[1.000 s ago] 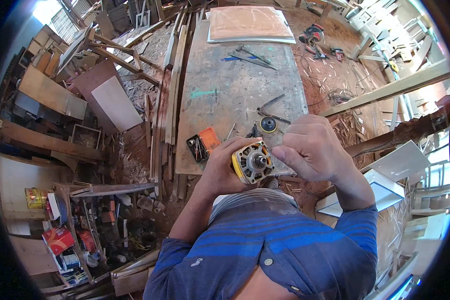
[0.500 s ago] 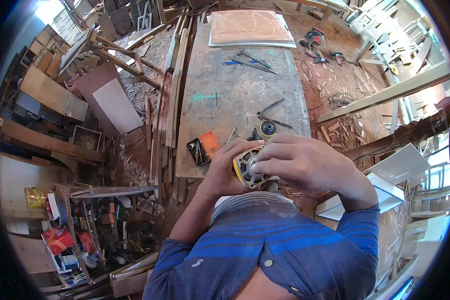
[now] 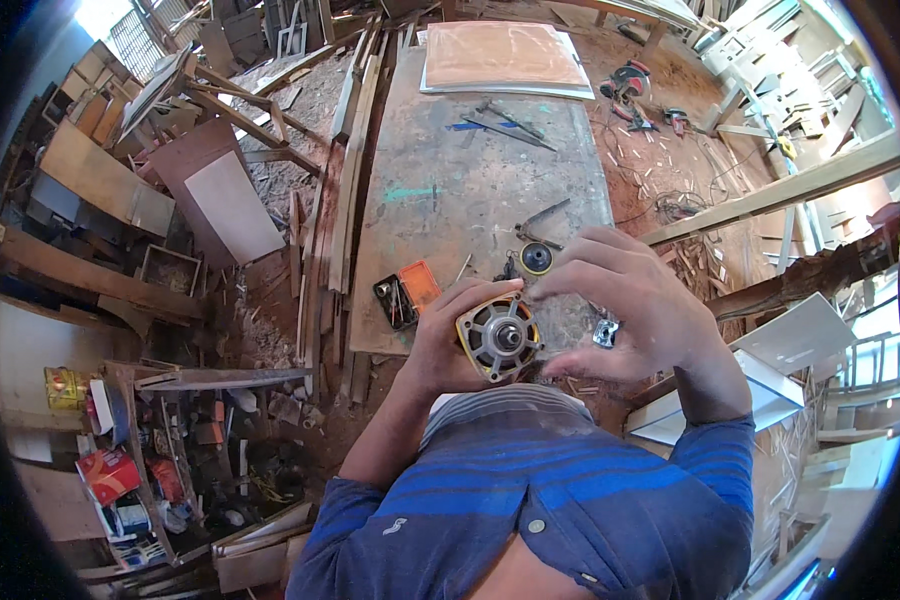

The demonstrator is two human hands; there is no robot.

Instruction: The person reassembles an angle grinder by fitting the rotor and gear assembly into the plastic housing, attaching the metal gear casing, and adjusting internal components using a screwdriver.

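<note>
Perhaps liable to drop metal piece [image 3: 605, 333] held too loosely in right hand [image 3: 638, 296], beside motor housing [image 3: 490, 346] clasped by left hand [image 3: 440, 340].

Between the yellow-and-grey metal motor housing [image 3: 500, 336] and the bare, spread right hand [image 3: 638, 305], a gap leaves fingers passage; the bare left hand [image 3: 443, 337] bars the housing's left side; a black, yellow-rimmed round disc [image 3: 536, 258] and an open orange-and-black plastic box [image 3: 418, 285] obstruct low reaches; beyond them, the stained grey tabletop [image 3: 475, 205] offers a lane.
</note>
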